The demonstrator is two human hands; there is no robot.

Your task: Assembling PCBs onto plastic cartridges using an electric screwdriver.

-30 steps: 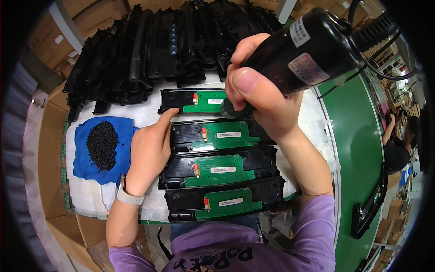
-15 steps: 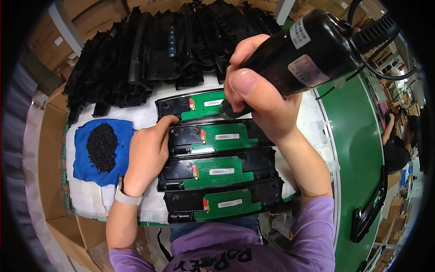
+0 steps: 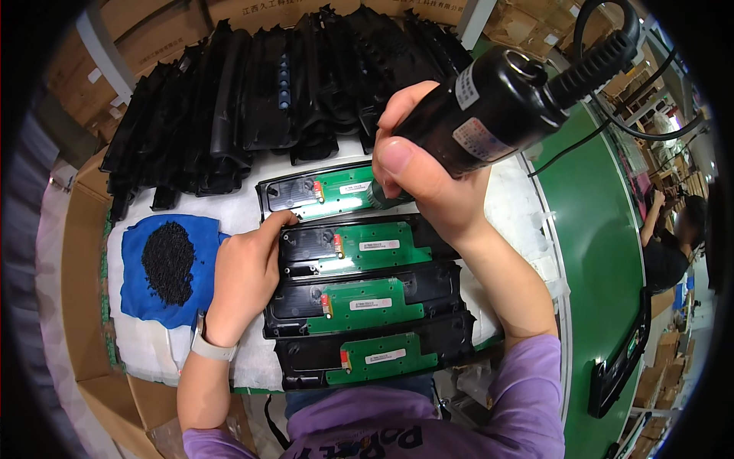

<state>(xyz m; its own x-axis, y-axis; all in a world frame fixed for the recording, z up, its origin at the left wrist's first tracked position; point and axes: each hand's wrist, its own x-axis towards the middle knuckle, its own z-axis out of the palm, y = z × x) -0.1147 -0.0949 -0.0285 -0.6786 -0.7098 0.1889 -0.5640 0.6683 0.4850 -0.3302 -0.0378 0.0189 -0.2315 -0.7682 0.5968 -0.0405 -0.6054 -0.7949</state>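
My right hand [image 3: 428, 164] is wrapped round a black electric screwdriver [image 3: 485, 111], its cord trailing from the upper end. The lower end reaches the right part of the farthest black panel [image 3: 277, 195], over its green circuit board [image 3: 336, 200]; the bit's tip is hidden. At that panel's near left edge rests the outstretched index finger of my left hand [image 3: 248, 268], the thumb apart from it; the other fingertips are hidden. Nearer me lie three similar panels with green boards, a second [image 3: 306, 249], a third [image 3: 294, 302] and a fourth [image 3: 302, 358], in a row.
To the left, a blue cloth [image 3: 138, 287] bears a heap of small black screws or similar pieces [image 3: 170, 264]. Many black plastic housings [image 3: 267, 99] are piled at the back. Cardboard [image 3: 84, 306] borders the left side. A green surface [image 3: 589, 306] runs along the right; another person [image 3: 673, 252] is beyond.
The view has shifted, so the panels and cloth sit lower in it. The screwdriver's upper body has swung left and down, still held. My left finger stays at the farthest panel's edge.
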